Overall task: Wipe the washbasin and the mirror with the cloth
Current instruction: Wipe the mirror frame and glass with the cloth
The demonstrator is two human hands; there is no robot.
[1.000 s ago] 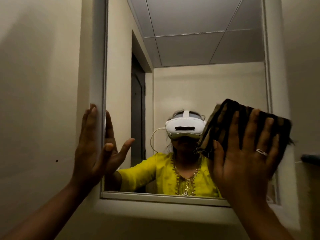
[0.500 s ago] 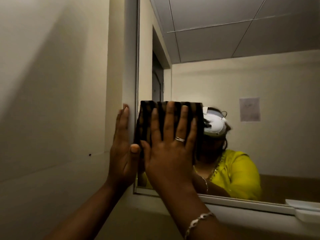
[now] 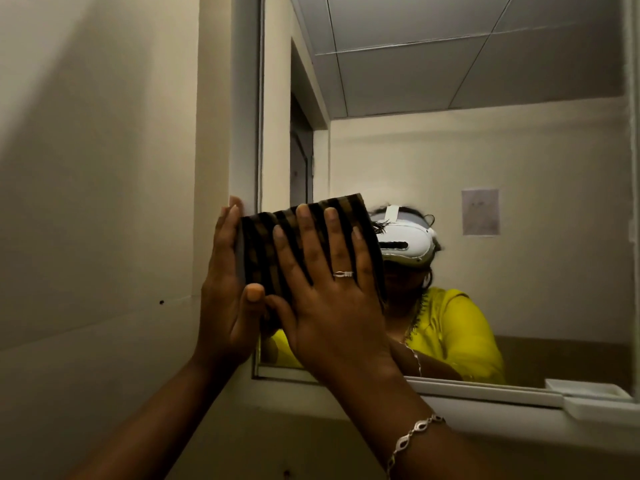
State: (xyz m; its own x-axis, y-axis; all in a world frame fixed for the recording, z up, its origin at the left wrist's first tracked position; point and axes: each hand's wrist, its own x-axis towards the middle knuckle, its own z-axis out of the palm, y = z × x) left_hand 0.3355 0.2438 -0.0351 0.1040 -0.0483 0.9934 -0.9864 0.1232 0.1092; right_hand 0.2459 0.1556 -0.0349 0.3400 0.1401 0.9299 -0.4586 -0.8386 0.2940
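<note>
- The wall [image 3: 97, 202] takes the whole left part of the frame, plain and cream, with a small dark mark at middle left.
- The mirror [image 3: 450, 150] fills the centre and right, set in a pale frame [image 3: 244, 98]; its glass reflects a ceiling, a doorway and a paper sheet on the far wall.
- The right hand [image 3: 332, 289], centre frame, is spread flat with fingers splayed, pressing the cloth against the lower left corner of the glass; it presses rather than grips.
- The left hand [image 3: 227, 289], just left of it, is open and upright, palm braced against the frame's left upright, thumb touching the cloth's lower edge.
- The cloth [image 3: 263, 244], dark with brown stripes and folded, sits between the right palm and the glass, its left edge overlapping the frame.
- A white tray [image 3: 588, 389] rests on the ledge at lower right.
- A bracelet [image 3: 412, 434] circles the right wrist; a ring [image 3: 343, 274] is on one finger.
- Judgement: mirror wiping is under way at its lower left corner. I cannot tell how much of the glass is clean; the upper and right areas likely remain. The washbasin is out of view, so its state is unknown.
</note>
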